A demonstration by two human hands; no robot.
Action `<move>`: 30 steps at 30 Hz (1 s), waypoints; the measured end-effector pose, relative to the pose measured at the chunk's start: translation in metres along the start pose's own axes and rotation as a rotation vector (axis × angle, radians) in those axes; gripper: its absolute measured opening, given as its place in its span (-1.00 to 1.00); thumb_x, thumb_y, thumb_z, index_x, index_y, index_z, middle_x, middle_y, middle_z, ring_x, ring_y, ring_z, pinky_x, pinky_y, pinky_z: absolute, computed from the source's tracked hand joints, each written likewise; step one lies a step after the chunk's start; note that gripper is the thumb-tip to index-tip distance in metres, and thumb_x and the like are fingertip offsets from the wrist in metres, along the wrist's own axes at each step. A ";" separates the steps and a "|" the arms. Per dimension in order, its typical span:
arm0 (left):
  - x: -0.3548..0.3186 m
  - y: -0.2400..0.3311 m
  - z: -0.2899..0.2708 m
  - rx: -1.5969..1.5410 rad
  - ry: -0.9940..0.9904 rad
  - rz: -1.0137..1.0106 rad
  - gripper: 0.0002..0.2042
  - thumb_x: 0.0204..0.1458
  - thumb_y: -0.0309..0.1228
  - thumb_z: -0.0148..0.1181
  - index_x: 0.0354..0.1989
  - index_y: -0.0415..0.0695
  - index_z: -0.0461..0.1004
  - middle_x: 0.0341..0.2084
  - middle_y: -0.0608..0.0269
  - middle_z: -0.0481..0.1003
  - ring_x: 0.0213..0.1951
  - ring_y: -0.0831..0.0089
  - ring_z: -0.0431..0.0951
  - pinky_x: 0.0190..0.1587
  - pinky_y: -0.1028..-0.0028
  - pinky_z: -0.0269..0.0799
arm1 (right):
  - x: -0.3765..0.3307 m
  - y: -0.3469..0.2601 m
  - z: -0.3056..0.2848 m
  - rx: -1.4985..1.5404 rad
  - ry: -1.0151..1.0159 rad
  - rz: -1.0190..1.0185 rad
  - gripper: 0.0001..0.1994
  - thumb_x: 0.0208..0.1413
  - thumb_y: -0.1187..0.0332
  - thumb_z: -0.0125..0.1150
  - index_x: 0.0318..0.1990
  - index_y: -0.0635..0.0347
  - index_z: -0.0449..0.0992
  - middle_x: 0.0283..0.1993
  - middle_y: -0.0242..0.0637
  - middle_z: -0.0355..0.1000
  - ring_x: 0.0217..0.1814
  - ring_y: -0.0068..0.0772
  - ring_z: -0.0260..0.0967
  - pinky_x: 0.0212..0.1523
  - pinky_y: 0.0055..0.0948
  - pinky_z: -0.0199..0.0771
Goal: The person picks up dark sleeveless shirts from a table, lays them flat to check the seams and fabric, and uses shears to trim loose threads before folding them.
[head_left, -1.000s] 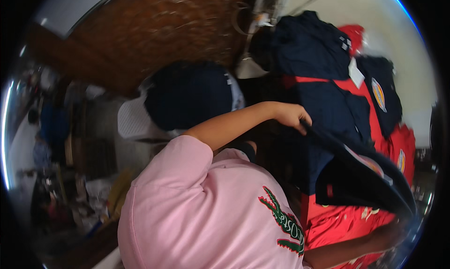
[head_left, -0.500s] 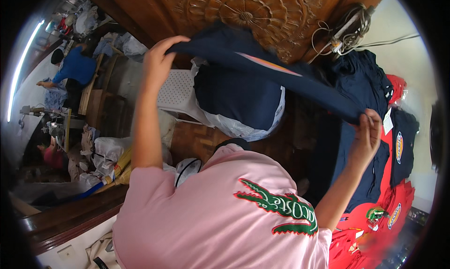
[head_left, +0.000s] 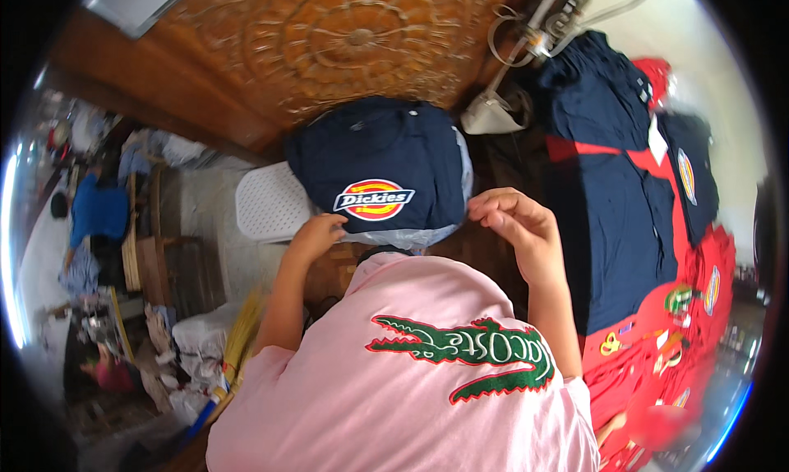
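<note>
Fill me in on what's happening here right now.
A person in a pink shirt stands over a folded navy garment with a round red and yellow patch, which lies on top of a stack on a white plastic chair. The left hand is at the stack's near edge; the right hand hovers by its right corner, fingers pinched. More navy and red garments lie spread to the right.

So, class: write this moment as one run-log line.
left hand: touching folded navy garment | right hand: fingers pinched at garment's edge | garment: atop white plastic chair | navy and red clothes: at right
</note>
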State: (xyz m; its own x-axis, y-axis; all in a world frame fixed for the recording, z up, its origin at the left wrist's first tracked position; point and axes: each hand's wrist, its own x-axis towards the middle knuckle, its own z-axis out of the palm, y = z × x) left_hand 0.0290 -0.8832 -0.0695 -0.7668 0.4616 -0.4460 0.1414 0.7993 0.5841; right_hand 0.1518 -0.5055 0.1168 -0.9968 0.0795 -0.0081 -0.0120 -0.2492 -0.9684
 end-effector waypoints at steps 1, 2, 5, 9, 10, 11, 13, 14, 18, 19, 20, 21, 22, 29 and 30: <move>0.016 0.014 0.012 0.030 -0.065 0.094 -0.62 0.14 -0.42 0.33 0.15 -0.21 0.60 0.09 -0.10 0.61 0.11 0.03 0.63 0.18 0.21 0.50 | -0.009 -0.036 0.011 -0.022 -0.115 -0.068 -0.88 0.25 0.53 0.29 -0.14 0.38 0.68 -0.07 -0.13 0.63 0.02 -0.35 0.56 0.10 -0.38 0.52; 0.034 0.034 0.025 0.082 -0.113 0.165 -0.63 0.12 -0.37 0.33 0.12 -0.16 0.62 0.07 -0.02 0.63 0.11 0.03 0.62 0.18 0.21 0.49 | -0.016 -0.068 0.020 0.013 -0.233 -0.202 -0.86 0.20 0.51 0.32 -0.15 0.38 0.69 -0.07 -0.05 0.62 -0.02 -0.20 0.58 0.09 -0.35 0.54; 0.077 0.107 0.057 0.187 -0.300 0.445 -0.65 0.14 -0.37 0.28 0.10 -0.16 0.61 0.04 -0.01 0.63 0.06 0.02 0.63 0.16 0.16 0.50 | -0.038 -0.124 0.027 0.043 -0.468 -0.487 -0.83 0.19 0.47 0.34 -0.13 0.38 0.68 -0.06 -0.05 0.61 0.00 -0.19 0.58 0.11 -0.33 0.53; 0.108 0.205 0.092 0.278 -0.420 0.745 -0.67 0.21 -0.37 0.25 0.12 -0.17 0.61 0.06 -0.04 0.60 0.08 -0.04 0.59 0.18 0.13 0.48 | -0.058 -0.139 0.009 0.031 -0.516 -0.634 -0.79 0.18 0.42 0.36 -0.10 0.38 0.67 -0.04 -0.05 0.60 0.03 -0.18 0.56 0.13 -0.30 0.51; 0.115 0.229 0.105 0.278 -0.452 0.781 -0.67 0.21 -0.37 0.25 0.12 -0.17 0.61 0.06 -0.05 0.60 0.08 -0.05 0.59 0.18 0.13 0.48 | -0.065 -0.142 -0.004 0.011 -0.477 -0.652 -0.78 0.18 0.41 0.37 -0.10 0.38 0.67 -0.03 -0.05 0.60 0.04 -0.18 0.56 0.14 -0.29 0.51; 0.121 0.251 0.119 0.277 -0.481 0.814 -0.67 0.21 -0.36 0.26 0.12 -0.16 0.61 0.07 -0.05 0.60 0.08 -0.05 0.59 0.18 0.13 0.48 | -0.071 -0.146 -0.016 -0.005 -0.438 -0.664 -0.77 0.18 0.40 0.37 -0.09 0.38 0.66 -0.03 -0.05 0.60 0.05 -0.17 0.56 0.14 -0.29 0.50; 0.129 0.285 0.145 0.263 -0.545 0.870 -0.67 0.21 -0.35 0.26 0.13 -0.15 0.61 0.07 -0.05 0.60 0.08 -0.04 0.60 0.18 0.14 0.48 | -0.083 -0.151 -0.043 -0.048 -0.367 -0.698 -0.74 0.17 0.37 0.38 -0.08 0.38 0.66 -0.02 -0.05 0.60 0.06 -0.17 0.55 0.16 -0.28 0.49; 0.132 0.301 0.159 0.255 -0.578 0.902 -0.67 0.21 -0.35 0.26 0.13 -0.15 0.61 0.07 -0.04 0.60 0.08 -0.04 0.60 0.17 0.15 0.48 | -0.088 -0.156 -0.057 -0.070 -0.333 -0.709 -0.73 0.17 0.36 0.39 -0.07 0.38 0.65 -0.01 -0.05 0.59 0.07 -0.16 0.55 0.16 -0.27 0.49; 0.142 0.347 0.210 0.316 -0.763 0.872 -0.65 0.23 -0.32 0.23 0.14 -0.16 0.60 0.08 0.01 0.60 0.14 0.03 0.58 0.21 0.19 0.47 | -0.119 -0.164 -0.128 -0.126 -0.207 -0.750 -0.68 0.16 0.31 0.41 -0.04 0.39 0.64 0.00 -0.05 0.59 0.10 -0.15 0.54 0.19 -0.24 0.47; 0.144 0.357 0.221 0.311 -0.794 0.862 -0.65 0.23 -0.31 0.24 0.14 -0.16 0.60 0.08 0.01 0.60 0.14 0.03 0.57 0.21 0.19 0.47 | -0.124 -0.165 -0.147 -0.131 -0.190 -0.756 -0.67 0.16 0.30 0.42 -0.04 0.39 0.64 0.01 -0.05 0.58 0.11 -0.15 0.54 0.19 -0.24 0.47; 0.145 0.367 0.231 0.305 -0.820 0.847 -0.65 0.22 -0.31 0.24 0.14 -0.16 0.60 0.08 0.01 0.60 0.14 0.03 0.57 0.22 0.20 0.47 | -0.132 -0.165 -0.166 -0.129 -0.168 -0.755 -0.65 0.15 0.28 0.42 -0.03 0.39 0.63 0.01 -0.05 0.58 0.12 -0.14 0.53 0.20 -0.23 0.46; 0.149 0.386 0.241 0.301 -0.866 0.853 -0.65 0.22 -0.31 0.24 0.14 -0.16 0.60 0.08 0.01 0.60 0.14 0.02 0.57 0.22 0.20 0.47 | -0.142 -0.168 -0.184 -0.145 -0.111 -0.739 -0.64 0.15 0.27 0.43 -0.03 0.39 0.63 0.02 -0.05 0.58 0.13 -0.14 0.53 0.21 -0.23 0.46; 0.155 0.407 0.248 0.303 -0.922 0.850 -0.64 0.21 -0.31 0.25 0.14 -0.16 0.60 0.08 -0.01 0.60 0.14 0.02 0.57 0.22 0.20 0.47 | -0.150 -0.164 -0.205 -0.147 -0.070 -0.704 -0.63 0.15 0.26 0.43 -0.02 0.39 0.62 0.02 -0.05 0.58 0.14 -0.14 0.53 0.21 -0.22 0.45; 0.205 0.487 0.291 0.393 -0.683 0.999 -0.69 0.19 -0.36 0.25 0.09 -0.14 0.63 0.07 0.05 0.60 0.13 0.03 0.57 0.23 0.15 0.45 | -0.247 0.009 -0.303 -0.117 0.317 0.188 -0.45 0.39 0.08 0.14 0.37 0.28 0.43 0.39 -0.09 0.40 0.45 -0.13 0.31 0.49 -0.20 0.19; 0.208 0.497 0.300 0.366 -0.622 1.034 -0.66 0.22 -0.34 0.23 0.14 -0.11 0.61 0.14 0.05 0.56 0.20 0.04 0.53 0.27 0.15 0.41 | -0.270 0.044 -0.310 0.035 0.414 0.306 -0.44 0.42 0.05 0.07 0.37 0.30 0.43 0.40 -0.07 0.39 0.44 -0.11 0.31 0.49 -0.23 0.18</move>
State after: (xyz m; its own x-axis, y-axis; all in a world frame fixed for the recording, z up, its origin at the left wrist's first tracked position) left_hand 0.1276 -0.2743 -0.0760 0.2154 0.9569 -0.1947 0.7395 -0.0296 0.6725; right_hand 0.4446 -0.2382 -0.0006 -0.8401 0.3718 -0.3950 0.2660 -0.3523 -0.8973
